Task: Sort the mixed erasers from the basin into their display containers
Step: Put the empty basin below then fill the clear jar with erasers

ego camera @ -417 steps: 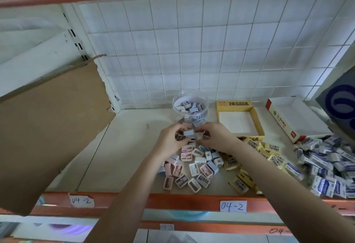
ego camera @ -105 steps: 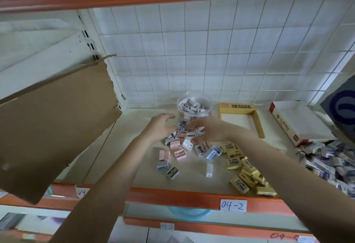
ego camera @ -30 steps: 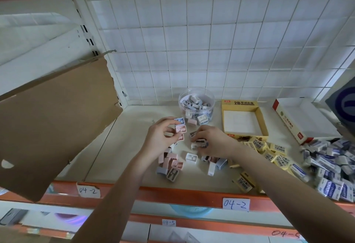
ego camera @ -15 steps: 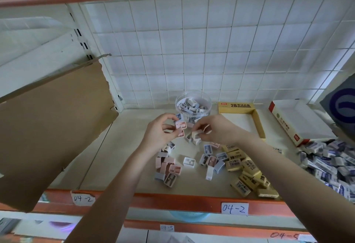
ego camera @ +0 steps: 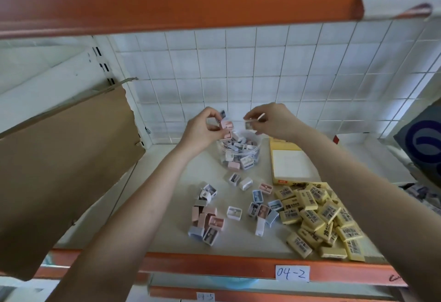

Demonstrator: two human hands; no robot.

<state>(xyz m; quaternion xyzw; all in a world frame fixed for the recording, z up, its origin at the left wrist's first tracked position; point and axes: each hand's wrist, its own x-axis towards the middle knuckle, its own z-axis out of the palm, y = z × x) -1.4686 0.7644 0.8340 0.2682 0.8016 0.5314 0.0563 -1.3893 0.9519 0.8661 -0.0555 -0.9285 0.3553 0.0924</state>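
While raised above clear jar (ego camera: 238, 152) | left hand (ego camera: 202, 129): pinching pink pieces (ego camera: 226, 124) over jar's left rim | right hand (ego camera: 272, 121): pinching one grey piece (ego camera: 249, 124) over jar | loose pieces (ego camera: 233, 213) in front of jar | yellow erasers (ego camera: 317, 215) front-right of jar

Both bare forearms are stretched toward the far middle, hands raised, near each other but apart. Small pink and blue rectangular pieces (ego camera: 226, 124) are pinched by the curled left hand (ego camera: 201, 128), a small pale rectangular piece (ego camera: 249, 124) by the right hand (ego camera: 274, 121).
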